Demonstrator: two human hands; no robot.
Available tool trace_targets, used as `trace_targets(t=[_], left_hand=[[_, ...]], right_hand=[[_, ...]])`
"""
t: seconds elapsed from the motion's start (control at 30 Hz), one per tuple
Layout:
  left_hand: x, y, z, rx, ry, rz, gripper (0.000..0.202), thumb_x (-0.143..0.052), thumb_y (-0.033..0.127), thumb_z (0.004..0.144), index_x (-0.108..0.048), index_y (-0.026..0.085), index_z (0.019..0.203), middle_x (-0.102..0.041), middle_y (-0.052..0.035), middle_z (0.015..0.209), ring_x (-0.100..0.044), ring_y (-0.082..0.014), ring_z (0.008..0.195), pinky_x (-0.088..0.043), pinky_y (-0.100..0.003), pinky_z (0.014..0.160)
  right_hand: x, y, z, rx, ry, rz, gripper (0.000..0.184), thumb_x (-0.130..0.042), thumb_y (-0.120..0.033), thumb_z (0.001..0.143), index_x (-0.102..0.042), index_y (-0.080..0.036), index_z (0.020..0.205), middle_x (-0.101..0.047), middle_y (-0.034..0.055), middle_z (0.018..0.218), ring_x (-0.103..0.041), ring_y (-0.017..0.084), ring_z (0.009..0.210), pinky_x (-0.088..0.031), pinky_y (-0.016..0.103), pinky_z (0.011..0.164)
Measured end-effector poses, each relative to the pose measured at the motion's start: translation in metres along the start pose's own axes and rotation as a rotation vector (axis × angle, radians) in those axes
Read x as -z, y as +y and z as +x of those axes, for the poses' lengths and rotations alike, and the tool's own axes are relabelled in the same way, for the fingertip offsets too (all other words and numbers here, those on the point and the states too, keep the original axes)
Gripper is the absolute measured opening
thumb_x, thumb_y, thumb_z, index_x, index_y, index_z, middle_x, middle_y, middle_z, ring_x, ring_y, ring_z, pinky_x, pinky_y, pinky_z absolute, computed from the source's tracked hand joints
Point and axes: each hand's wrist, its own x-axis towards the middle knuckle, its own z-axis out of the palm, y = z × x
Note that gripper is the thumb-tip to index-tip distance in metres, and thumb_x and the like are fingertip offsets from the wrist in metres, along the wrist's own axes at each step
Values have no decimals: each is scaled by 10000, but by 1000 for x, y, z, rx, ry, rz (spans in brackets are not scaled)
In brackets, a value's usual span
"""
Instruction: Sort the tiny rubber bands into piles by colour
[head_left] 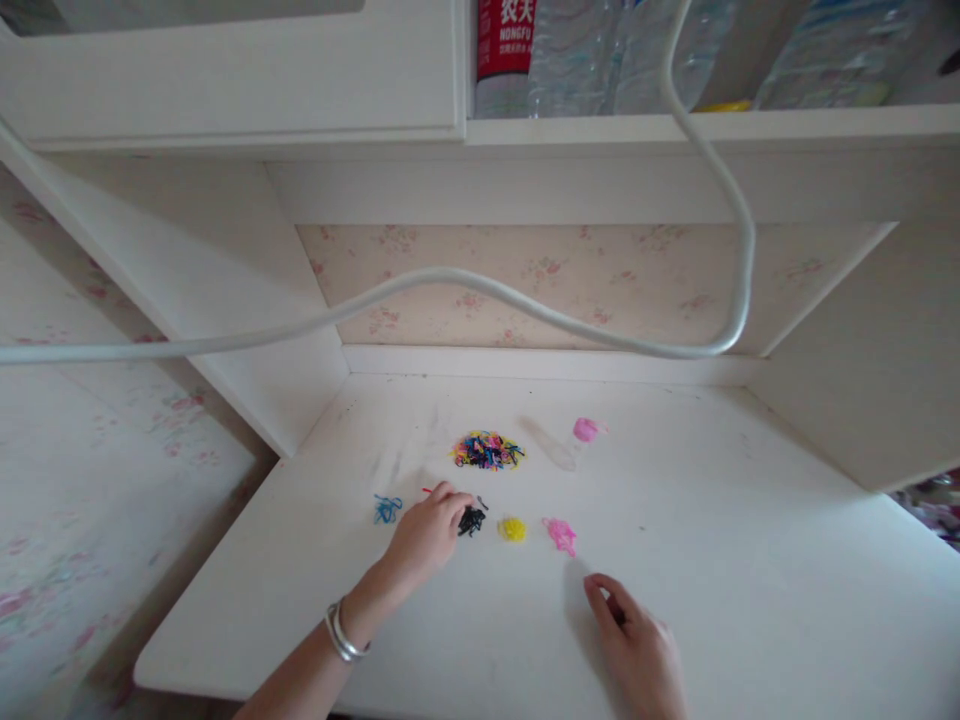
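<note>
My left hand (426, 530) reaches over the table with its fingers pinched together, right beside a small heap of black rubber bands (471, 521). Whatever the fingertips may hold is too small to make out. Blue bands (387, 509) lie to the left of that hand, and a bit of red band (427, 491) peeks out behind it. Yellow bands (513, 529) and pink bands (561, 535) form separate heaps further right. Near the pink heap, my right hand (636, 640) hovers with thumb and forefinger together; nothing shows between them. Behind the heaps lies a mixed-colour pile of bands (489, 451).
A clear container with a pink top (585, 430) lies behind the heaps on the white table (720, 560). A white cable (525, 307) crosses the view in front. Overhead, a shelf (675, 128) holds plastic bottles (574, 60). Side panels enclose the back.
</note>
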Motion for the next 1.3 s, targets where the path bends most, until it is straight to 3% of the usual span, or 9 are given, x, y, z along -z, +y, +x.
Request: trace_targets(t=[0.13,0.3,0.67,0.9,1.0,1.1,1.17,1.3], left_hand=[[-9,4,28,-28,-142,155,484,-397,39,792,-637,336,1090,-584,-19,1053,-640,-123,778,-461,-220,695],[-17,5,43,-3,-195,230,471,-407,31,763,-664,313,1039,-572,-33,1093,-638,-129,768,-452,-225,674],[-13,0,29,6,-211,257,350,-433,87,806,-669,297,957,-552,-30,1040,-626,-125,739,-445,-231,651],[-3,10,22,11,-119,243,342,-394,100,849,-647,273,1002,-561,-38,1031,-630,-122,757,-462,-223,650],[1,10,9,18,-18,173,304,-371,167,896,-636,271,1001,-575,-28,989,-622,-115,728,-479,-227,662],[0,3,-19,13,150,43,289,-340,228,930,-604,259,1044,-590,-37,1006,-623,-134,827,-501,-256,756],[-5,-6,-44,62,285,-42,279,-343,280,936,-569,241,1095,-598,-60,1047,-611,-156,931,-511,-264,781],[-23,-33,-101,262,406,-90,262,-393,360,916,-546,223,1078,-627,-49,919,-638,-152,728,-536,-266,654]], right_hand=[[1,-1,2,-10,5,21,450,-349,-586,839,-654,-274,949,-652,-6,643,-601,160,610,-412,218,581],[1,2,1,9,4,39,430,-359,-570,850,-653,-275,955,-667,-7,669,-610,159,633,-414,216,600],[0,3,1,23,1,-6,413,-355,-555,850,-661,-298,952,-708,-4,762,-639,166,690,-427,219,605],[-2,5,3,1,5,4,401,-377,-545,839,-667,-290,945,-686,-6,717,-620,164,656,-417,224,599],[0,3,3,-19,-4,50,422,-389,-560,829,-670,-259,919,-637,-16,637,-577,150,593,-400,216,553],[7,-16,5,47,-55,61,432,-401,-567,827,-674,-234,867,-565,-30,553,-510,131,524,-360,207,493],[14,-40,12,155,-99,24,422,-402,-553,840,-680,-236,860,-542,-35,530,-483,119,503,-342,201,484],[16,-98,42,341,-103,-110,410,-358,-474,886,-692,-237,897,-628,-6,623,-540,116,554,-366,198,537]])
